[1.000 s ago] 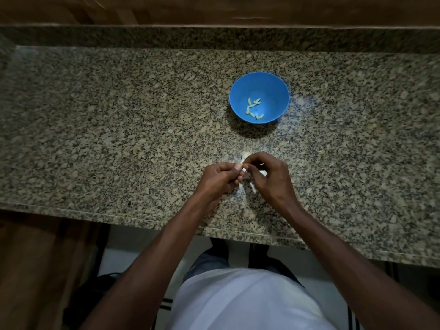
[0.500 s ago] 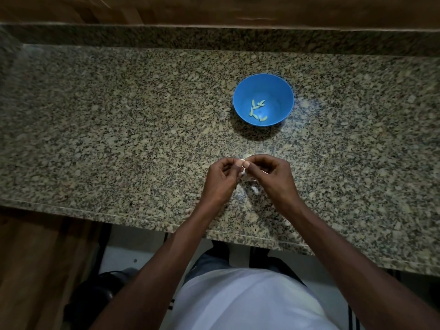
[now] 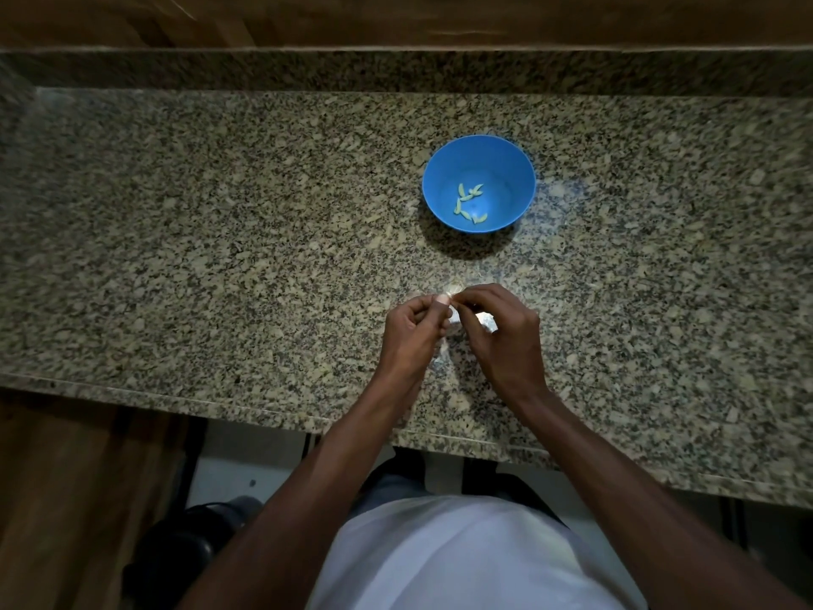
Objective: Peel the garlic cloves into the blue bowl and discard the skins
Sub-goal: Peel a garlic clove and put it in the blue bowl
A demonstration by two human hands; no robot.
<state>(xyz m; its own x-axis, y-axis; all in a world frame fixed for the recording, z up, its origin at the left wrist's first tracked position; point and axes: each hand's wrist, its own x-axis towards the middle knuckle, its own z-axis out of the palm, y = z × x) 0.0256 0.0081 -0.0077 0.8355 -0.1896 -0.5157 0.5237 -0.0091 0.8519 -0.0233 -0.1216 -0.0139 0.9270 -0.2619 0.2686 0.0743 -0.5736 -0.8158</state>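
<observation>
Pinching together at the middle of the view, the fingers (image 3: 441, 306) of the left hand (image 3: 411, 334) and the right hand (image 3: 506, 334) grasp one small pale garlic clove (image 3: 453, 317) between them — both hands curled, just above the granite bench (image 3: 220, 257). White skin scraps (image 3: 487, 322) show under the right hand. At twelve o'clock, apart from the hands, stands the blue bowl (image 3: 510, 165) — a few peeled cloves (image 3: 470, 203) lie inside.

The head view looks steeply down, fairly close, at the granite counter (image 3: 220, 257).
</observation>
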